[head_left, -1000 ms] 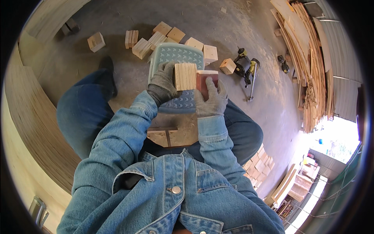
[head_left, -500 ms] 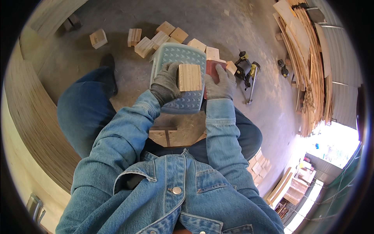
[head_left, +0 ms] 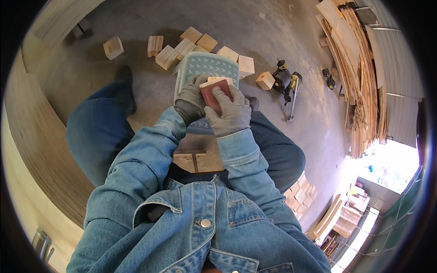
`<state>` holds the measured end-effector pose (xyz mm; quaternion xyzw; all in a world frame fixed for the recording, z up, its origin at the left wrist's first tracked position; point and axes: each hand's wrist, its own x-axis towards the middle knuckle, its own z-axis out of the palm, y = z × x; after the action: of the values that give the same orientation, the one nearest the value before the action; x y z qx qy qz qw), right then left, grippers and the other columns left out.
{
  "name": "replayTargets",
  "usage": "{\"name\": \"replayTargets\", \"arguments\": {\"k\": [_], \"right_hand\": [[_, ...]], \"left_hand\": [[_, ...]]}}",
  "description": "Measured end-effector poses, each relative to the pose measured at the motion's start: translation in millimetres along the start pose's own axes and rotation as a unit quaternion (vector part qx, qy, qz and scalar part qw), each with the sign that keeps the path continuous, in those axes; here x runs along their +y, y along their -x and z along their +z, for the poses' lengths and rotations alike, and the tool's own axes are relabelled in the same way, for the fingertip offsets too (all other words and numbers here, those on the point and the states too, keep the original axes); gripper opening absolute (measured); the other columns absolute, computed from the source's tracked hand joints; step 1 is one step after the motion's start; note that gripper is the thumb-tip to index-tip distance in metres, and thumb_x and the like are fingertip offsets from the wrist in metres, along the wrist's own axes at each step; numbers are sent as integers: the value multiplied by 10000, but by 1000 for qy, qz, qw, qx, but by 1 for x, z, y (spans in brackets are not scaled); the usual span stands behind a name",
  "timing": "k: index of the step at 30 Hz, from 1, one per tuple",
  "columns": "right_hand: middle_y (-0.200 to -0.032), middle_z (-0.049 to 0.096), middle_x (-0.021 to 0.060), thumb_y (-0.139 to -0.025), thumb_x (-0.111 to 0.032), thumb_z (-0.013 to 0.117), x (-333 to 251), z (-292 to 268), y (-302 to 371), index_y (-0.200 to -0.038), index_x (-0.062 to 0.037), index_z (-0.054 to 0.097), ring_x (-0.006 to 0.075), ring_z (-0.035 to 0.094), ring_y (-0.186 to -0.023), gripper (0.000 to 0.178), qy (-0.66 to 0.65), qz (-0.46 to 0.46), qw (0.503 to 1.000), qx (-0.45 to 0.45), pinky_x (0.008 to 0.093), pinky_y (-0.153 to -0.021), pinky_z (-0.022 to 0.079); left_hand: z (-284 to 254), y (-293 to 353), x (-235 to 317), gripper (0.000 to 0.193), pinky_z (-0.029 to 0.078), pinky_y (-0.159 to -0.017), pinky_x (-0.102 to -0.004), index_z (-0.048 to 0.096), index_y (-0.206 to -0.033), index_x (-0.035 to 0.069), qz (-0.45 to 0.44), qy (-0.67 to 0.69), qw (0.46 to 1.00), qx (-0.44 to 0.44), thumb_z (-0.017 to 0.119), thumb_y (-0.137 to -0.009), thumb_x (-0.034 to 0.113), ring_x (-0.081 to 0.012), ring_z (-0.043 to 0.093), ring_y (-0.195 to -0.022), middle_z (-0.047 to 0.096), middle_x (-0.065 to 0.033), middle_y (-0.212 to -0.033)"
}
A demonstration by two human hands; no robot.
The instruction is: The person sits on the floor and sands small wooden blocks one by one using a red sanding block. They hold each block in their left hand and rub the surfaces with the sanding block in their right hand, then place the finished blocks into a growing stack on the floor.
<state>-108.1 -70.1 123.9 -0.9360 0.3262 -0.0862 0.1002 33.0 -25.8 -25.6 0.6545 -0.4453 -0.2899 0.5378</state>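
My gloved left hand (head_left: 192, 96) is closed around a pale wooden block (head_left: 221, 79) with visible layers, held over a light green plastic stool (head_left: 210, 63) between my knees. In my gloved right hand (head_left: 231, 113) is a reddish-brown sanding block (head_left: 212, 96), fingers wrapped over its face. The sanding block lies against the wooden block and covers most of it. Both hands are close together above the textured stool top.
Several wooden blocks (head_left: 167, 56) lie on the concrete floor beyond the stool. To their right is a black and yellow power tool (head_left: 283, 82). Stacked boards (head_left: 359, 86) line the right wall. More cut blocks (head_left: 301, 195) sit by my right knee, and a large wooden panel (head_left: 41, 123) is at left.
My right hand has moved left and brought the sanding block from beside the stool onto the wooden block. The wooden block stays in my left hand, which has barely moved.
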Motion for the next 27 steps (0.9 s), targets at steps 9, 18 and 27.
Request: {"name": "replayTargets", "arguments": {"k": [9,18,27], "right_hand": [[-1430,569,259,-796,-327,857,74,-15,8,-1381,-133,694,464,550,-1292,638,-19,87,993,73,548,-1117,451],[-1494,503,235,-823,-410,808,4,-13,10,-1389,-192,683,450,550,-1267,620,12,27,999,-13,552,-1067,447],[-1468,517,242,-802,-353,807,6,-5,37,-1329,-201,712,459,585,-1213,557,-2,-27,999,35,581,-1019,478]], "left_hand": [[-12,4,38,935,427,-1174,-472,466,-1424,106,-17,-174,985,10,908,-624,306,-394,486,-1332,515,-193,-1375],[-9,0,34,824,493,-1092,-437,525,-1369,92,27,-45,998,25,948,-709,347,-338,607,-1244,608,-172,-1330],[-5,4,28,898,417,-1185,-455,504,-1427,94,-11,-52,998,35,911,-707,444,-377,530,-1334,543,-196,-1403]]}}
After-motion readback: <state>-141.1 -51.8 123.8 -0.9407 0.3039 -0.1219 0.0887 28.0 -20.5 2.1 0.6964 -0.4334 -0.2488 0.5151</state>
